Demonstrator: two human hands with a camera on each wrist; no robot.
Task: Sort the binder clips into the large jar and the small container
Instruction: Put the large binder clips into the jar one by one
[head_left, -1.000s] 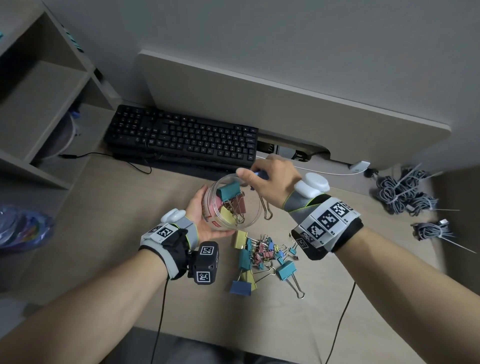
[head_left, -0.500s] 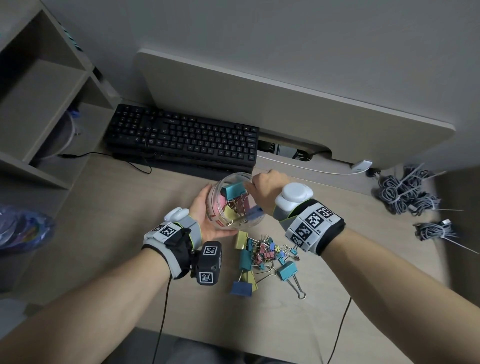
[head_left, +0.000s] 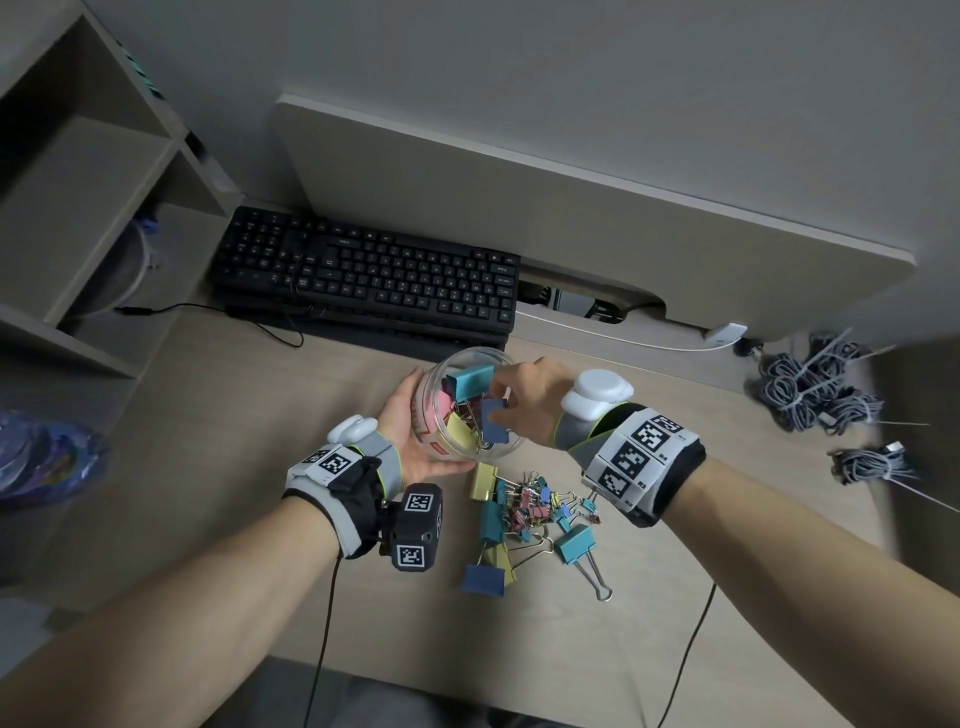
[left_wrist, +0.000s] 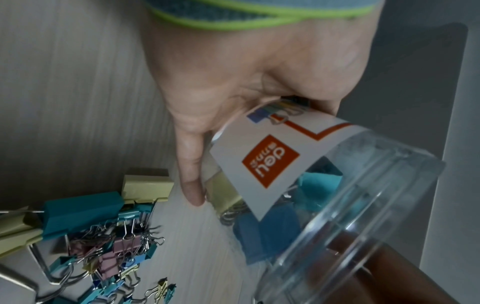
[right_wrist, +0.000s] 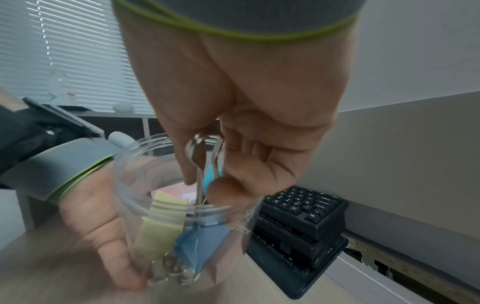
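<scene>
Left hand (head_left: 410, 441) cradles tilted jar (head_left: 457, 447); right hand (head_left: 524, 400) pinches blue clip (head_left: 493, 423) inside.

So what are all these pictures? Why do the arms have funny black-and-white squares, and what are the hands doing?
These are a person's two arms, wearing wristbands with small cameras. One picture comes from a camera on the head, looking down at the desk. The other two come from the wrists, looking along each hand. The left hand holds a clear jar, tipped, with big coloured clips inside. The right hand pinches the wire handles of a blue binder clip and has its body inside the jar. A pile of clips lies on the desk, with a black keyboard behind and bundled cables to the right.
</scene>
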